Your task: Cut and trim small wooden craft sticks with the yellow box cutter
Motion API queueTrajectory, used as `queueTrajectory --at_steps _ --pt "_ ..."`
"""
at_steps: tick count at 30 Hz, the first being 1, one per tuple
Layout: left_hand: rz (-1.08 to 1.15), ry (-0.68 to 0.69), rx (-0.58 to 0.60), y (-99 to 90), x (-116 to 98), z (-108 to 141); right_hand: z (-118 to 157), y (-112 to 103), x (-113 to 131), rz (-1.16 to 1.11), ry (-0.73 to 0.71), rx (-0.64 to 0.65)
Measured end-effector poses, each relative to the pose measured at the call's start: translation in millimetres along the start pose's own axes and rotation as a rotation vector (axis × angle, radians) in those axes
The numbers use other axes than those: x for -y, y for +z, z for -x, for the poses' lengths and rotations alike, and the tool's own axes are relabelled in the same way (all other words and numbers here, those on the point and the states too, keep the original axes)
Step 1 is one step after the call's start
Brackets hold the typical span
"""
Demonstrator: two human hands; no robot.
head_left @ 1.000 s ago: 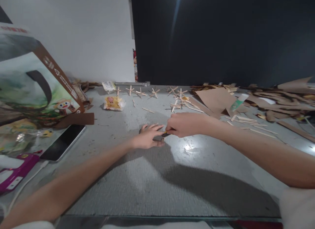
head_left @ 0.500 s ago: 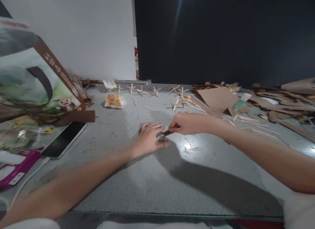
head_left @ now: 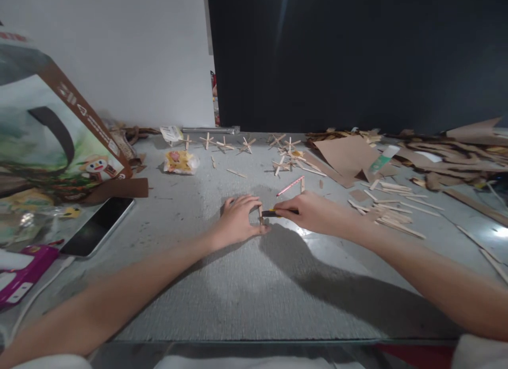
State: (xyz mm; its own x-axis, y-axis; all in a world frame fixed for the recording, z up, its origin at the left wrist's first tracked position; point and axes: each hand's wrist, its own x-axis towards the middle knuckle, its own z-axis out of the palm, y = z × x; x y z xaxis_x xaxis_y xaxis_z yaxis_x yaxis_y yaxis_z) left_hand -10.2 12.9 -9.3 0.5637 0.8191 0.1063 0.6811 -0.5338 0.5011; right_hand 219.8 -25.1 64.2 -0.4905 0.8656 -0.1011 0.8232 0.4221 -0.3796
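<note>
Head view. Grey surface [head_left: 198,295]: bears everything below. Left hand [head_left: 237,223]: thumb and forefinger spread, holding the wooden stick [head_left: 261,212] near its ends, presumably against slipping. Right hand [head_left: 315,213]: pinching the dark tool [head_left: 270,214], likely for control. Tool: tip at stick's middle. Stick: between left thumb and forefinger.

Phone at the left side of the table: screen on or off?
Off, by the look of it: the phone lies face up, its glass black with nothing lit.

Seemingly a home craft spot: 1 table [head_left: 190,300] carrying wooden sticks [head_left: 397,221], cardboard [head_left: 347,154], a glue stick [head_left: 384,158] and a phone [head_left: 99,227].
</note>
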Motion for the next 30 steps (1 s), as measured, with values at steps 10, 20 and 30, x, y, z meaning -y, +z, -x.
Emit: queueTrajectory --at_steps 10,20,30 --pt "0.001 -0.007 -0.004 0.1 1 0 -2 -5 2 0.313 -0.046 -0.014" --pt "0.01 -0.004 0.008 -1.3 1 0 -7 -11 -2 0.32 -0.135 0.002" --pt "-0.046 0.01 0.069 -3.5 2 -1 -6 -10 -5 0.363 -0.163 0.008"
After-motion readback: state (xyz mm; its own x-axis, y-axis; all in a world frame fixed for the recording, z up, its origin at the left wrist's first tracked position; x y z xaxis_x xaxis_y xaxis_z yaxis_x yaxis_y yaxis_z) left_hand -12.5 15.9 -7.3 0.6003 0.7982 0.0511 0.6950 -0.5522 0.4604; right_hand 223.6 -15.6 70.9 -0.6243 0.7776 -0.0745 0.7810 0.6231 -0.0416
